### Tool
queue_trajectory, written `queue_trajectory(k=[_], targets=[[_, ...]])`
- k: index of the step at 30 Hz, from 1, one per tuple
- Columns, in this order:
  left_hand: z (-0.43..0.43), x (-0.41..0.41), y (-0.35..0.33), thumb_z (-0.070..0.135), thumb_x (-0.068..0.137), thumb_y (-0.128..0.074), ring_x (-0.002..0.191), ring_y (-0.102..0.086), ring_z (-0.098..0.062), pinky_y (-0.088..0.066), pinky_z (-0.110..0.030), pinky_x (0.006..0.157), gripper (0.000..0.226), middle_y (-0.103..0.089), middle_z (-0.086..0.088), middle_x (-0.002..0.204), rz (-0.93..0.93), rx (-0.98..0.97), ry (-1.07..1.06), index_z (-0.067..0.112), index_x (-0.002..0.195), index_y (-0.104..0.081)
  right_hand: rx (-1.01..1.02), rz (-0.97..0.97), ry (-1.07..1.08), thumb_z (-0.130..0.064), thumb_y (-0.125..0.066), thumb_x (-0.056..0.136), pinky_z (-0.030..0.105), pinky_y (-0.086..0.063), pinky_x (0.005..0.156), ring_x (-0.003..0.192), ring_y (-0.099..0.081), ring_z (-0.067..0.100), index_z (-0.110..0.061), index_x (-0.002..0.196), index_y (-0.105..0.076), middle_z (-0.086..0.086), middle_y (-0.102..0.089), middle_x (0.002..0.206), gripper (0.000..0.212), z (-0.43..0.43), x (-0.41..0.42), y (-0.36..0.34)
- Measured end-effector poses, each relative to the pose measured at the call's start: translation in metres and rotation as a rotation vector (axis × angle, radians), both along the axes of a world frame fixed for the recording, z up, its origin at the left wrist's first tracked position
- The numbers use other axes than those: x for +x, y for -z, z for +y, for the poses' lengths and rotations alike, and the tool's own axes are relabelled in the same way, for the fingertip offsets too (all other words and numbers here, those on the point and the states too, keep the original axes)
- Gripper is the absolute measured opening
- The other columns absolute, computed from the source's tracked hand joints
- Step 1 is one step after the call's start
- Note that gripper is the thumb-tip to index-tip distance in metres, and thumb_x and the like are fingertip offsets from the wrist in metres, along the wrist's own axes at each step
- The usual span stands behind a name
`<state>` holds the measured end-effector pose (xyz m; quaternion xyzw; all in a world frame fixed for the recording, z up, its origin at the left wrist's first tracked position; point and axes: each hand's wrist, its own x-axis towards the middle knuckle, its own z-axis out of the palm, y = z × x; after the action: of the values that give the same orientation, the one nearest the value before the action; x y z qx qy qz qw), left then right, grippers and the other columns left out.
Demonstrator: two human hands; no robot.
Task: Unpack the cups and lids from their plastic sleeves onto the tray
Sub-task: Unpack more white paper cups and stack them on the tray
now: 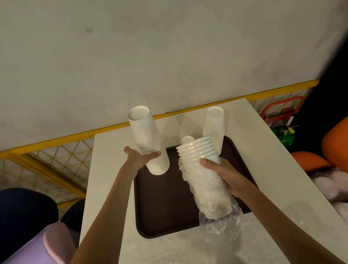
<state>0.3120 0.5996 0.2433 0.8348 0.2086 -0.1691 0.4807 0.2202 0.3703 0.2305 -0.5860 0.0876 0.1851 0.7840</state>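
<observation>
Hands both full. My left hand [141,158] clasps cup stack [147,134], base up, tilted, above tray's [165,207] far left corner. My right hand [226,175] wraps sleeved stack [199,157], rims up, over tray; sleeve [220,221] bunched low, trailing onto table [280,185]. Third stack [214,126] stands at tray's far right.

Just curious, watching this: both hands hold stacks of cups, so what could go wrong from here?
The left hand holds its cup stack tilted near the tray corner; cups might slip out onto the table. The sleeved stack in the right hand sits close to the standing stack behind it and could topple it.
</observation>
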Motion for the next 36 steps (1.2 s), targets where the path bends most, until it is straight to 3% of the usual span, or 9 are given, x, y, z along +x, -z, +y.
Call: queue_trajectory(k=[4,8,12,17,20,23,26,34,36], targets=[[-0.001,-0.024,0.013,0.052,0.083,-0.064,0.090,-0.057,-0.016,-0.046,-0.030,0.076,0.067,-0.057,-0.001,0.102,0.203,0.008,0.196,0.012,0.133,-0.044,-0.020,0.001,-0.021,-0.033,-0.068,0.066,0.028,-0.055,0.080,0.103,-0.066,0.018,-0.014,0.123,-0.056,0.006,-0.068,0.112,0.061,0.004,-0.002,0.001],[-0.018,-0.030,0.001,0.057,0.089,-0.051,0.103,-0.062,-0.016,-0.048,-0.034,0.094,0.050,-0.063,-0.005,0.117,0.094,-0.227,0.250,0.017,0.119,-0.055,-0.033,-0.003,-0.031,-0.033,-0.070,0.067,0.030,-0.055,0.084,0.104,-0.065,0.019,-0.014,0.123,-0.056,0.007,-0.068,0.113,0.061,0.006,-0.005,0.000],[-0.040,-0.030,-0.035,0.054,0.087,-0.050,0.107,-0.059,-0.015,-0.048,-0.032,0.094,0.039,-0.062,-0.001,0.112,0.010,-0.401,0.351,0.023,0.109,-0.057,-0.053,-0.019,-0.053,-0.034,-0.076,0.069,0.029,-0.054,0.081,0.101,-0.067,0.017,-0.014,0.124,-0.056,0.005,-0.069,0.111,0.062,0.005,-0.008,-0.004],[-0.060,-0.033,-0.061,0.047,0.085,-0.062,0.119,-0.051,-0.015,-0.045,-0.023,0.093,0.058,-0.053,0.001,0.129,-0.003,-0.203,0.651,0.019,0.133,-0.046,-0.057,-0.048,-0.081,-0.034,-0.084,0.062,0.023,-0.054,0.075,0.097,-0.068,0.013,-0.021,0.119,-0.057,-0.002,-0.070,0.104,0.063,0.003,-0.012,-0.009],[-0.065,-0.032,-0.065,0.042,0.087,-0.062,0.125,-0.045,-0.017,-0.040,-0.028,0.101,0.063,-0.047,0.001,0.136,0.000,-0.030,0.743,0.019,0.140,-0.039,-0.063,-0.053,-0.096,-0.041,-0.081,0.055,0.028,-0.054,0.084,0.103,-0.066,0.015,-0.024,0.118,-0.057,-0.001,-0.070,0.108,0.069,0.002,-0.013,-0.008],[-0.065,-0.035,-0.065,0.053,0.072,-0.069,0.123,-0.048,-0.018,-0.041,-0.034,0.105,0.079,-0.050,-0.001,0.135,0.030,0.017,0.806,0.018,0.138,-0.042,-0.087,-0.078,-0.135,-0.044,-0.078,0.053,0.035,-0.050,0.096,0.110,-0.063,0.018,-0.026,0.119,-0.057,0.003,-0.067,0.116,0.071,0.002,-0.015,-0.006],[-0.065,-0.038,-0.068,0.057,0.061,-0.064,0.120,-0.051,-0.018,-0.042,-0.036,0.105,0.085,-0.053,0.000,0.130,0.040,0.032,0.808,0.019,0.135,-0.046,-0.089,-0.086,-0.165,-0.044,-0.077,0.053,0.031,-0.051,0.093,0.110,-0.062,0.017,-0.027,0.117,-0.056,0.002,-0.066,0.117,0.070,0.003,-0.016,-0.005],[-0.067,-0.038,-0.068,0.061,0.058,-0.063,0.118,-0.048,-0.016,-0.040,-0.035,0.104,0.079,-0.050,0.003,0.129,0.013,0.011,0.704,0.025,0.126,-0.049,-0.096,-0.102,-0.192,-0.047,-0.082,0.045,0.022,-0.053,0.080,0.104,-0.064,0.011,-0.029,0.115,-0.054,-0.004,-0.067,0.111,0.077,0.001,-0.018,-0.009],[-0.069,-0.037,-0.068,0.063,0.059,-0.063,0.118,-0.048,-0.017,-0.040,-0.036,0.104,0.078,-0.050,0.003,0.129,0.020,0.022,0.701,0.026,0.127,-0.049,-0.100,-0.097,-0.189,-0.044,-0.079,0.049,0.019,-0.053,0.075,0.103,-0.064,0.009,-0.031,0.112,-0.054,-0.006,-0.066,0.108,0.070,-0.001,-0.019,-0.009]])
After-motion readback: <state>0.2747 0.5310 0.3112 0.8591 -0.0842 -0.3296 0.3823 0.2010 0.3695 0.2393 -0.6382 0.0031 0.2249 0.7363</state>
